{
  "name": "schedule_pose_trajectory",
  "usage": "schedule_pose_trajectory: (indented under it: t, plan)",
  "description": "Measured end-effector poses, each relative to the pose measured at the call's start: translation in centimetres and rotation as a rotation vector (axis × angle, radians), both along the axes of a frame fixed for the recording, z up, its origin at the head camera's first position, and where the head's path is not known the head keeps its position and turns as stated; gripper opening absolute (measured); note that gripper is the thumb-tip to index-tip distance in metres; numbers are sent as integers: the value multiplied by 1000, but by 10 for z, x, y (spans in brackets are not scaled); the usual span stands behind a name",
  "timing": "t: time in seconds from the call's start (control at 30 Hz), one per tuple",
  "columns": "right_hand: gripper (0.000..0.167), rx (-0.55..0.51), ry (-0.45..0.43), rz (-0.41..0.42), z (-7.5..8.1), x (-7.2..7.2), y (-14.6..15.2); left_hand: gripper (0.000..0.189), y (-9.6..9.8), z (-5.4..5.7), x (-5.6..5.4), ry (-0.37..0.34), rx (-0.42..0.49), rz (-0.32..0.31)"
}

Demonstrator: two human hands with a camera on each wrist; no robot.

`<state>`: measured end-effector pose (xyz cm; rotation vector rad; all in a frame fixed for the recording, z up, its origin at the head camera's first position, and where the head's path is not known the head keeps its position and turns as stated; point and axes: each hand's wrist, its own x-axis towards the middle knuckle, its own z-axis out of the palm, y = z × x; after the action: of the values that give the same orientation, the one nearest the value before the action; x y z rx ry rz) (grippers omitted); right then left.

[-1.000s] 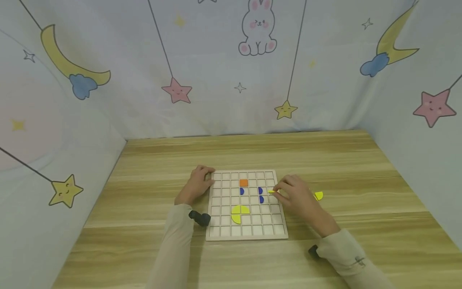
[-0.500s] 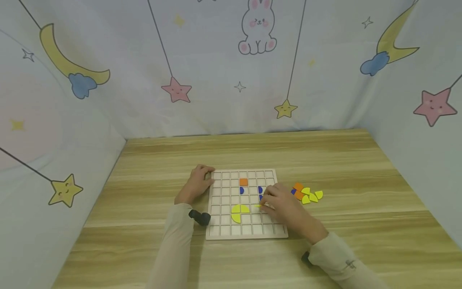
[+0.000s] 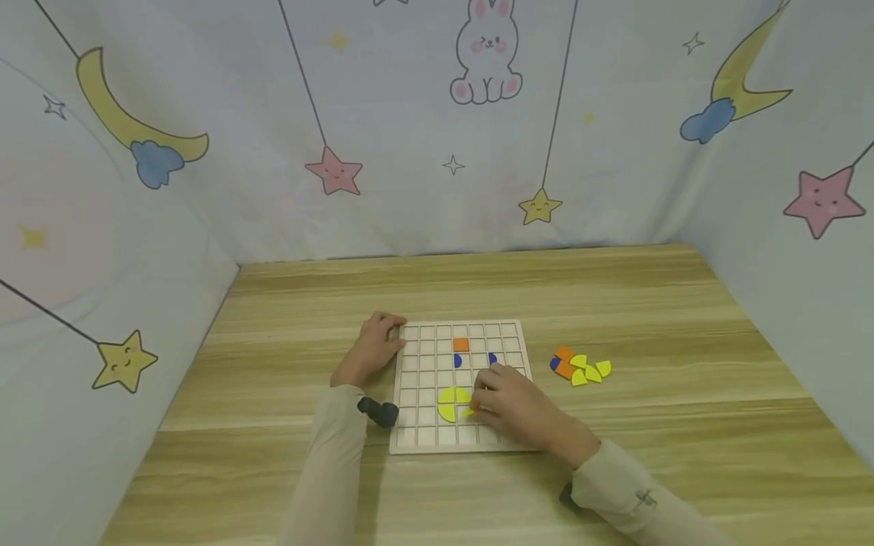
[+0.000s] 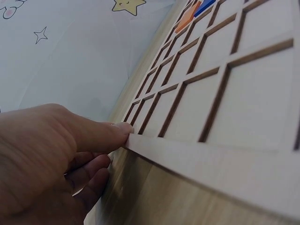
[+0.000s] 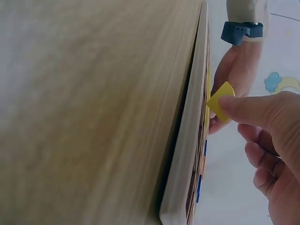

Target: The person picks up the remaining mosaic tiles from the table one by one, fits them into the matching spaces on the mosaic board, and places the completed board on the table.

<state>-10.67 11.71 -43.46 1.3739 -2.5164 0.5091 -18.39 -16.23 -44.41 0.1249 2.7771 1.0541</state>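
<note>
A pale wooden grid board point(image 3: 426, 435) lies on the table. My left hand point(image 3: 372, 345) is at its far left corner; in the left wrist view the straight thumb point(image 4: 105, 136) touches the rim, the other fingers bent loosely below. Over the board's lower middle, my right hand point(image 3: 515, 406) pinches a yellow quarter-circle tile point(image 5: 222, 102) between thumb and finger, tilted, close to a gap beside three yellow quarter-circle tiles point(image 3: 447, 412) set in the grid. An orange square tile point(image 3: 460, 345) and two blue half-round tiles point(image 3: 457, 361) show farther up; the right hand hides part of the grid.
To the right of the board lies a loose group of orange tiles point(image 3: 564, 369), yellow quarter-circle tiles point(image 3: 603, 368) and a blue tile point(image 3: 554, 364). A printed cloth backdrop point(image 3: 410, 212) rises behind the wooden table point(image 3: 683, 455).
My right hand has carried the yellow quarter-circle tile left and nearer, from the board's right edge to beside the yellow group. It uncovers the loose tiles on the right. The left hand stays put.
</note>
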Motion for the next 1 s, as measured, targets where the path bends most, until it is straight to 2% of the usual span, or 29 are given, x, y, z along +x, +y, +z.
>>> schedule_pose_trajectory:
  t: [0.37, 0.6, 0.77, 1.0]
  plan:
    - [6, 57, -34, 28, 0, 0, 0, 42, 0, 1, -1, -11, -10, 10]
    - [3, 86, -104, 34, 0, 1, 4, 43, -1, -1, 0, -1, 1, -7]
    - [5, 107, -90, 27, 2, -1, 4, 42, -2, -1, 0, -1, 2, -4]
    - [8, 135, -28, 10, 1, -3, 0, 43, -2, -2, -1, -3, 1, -1]
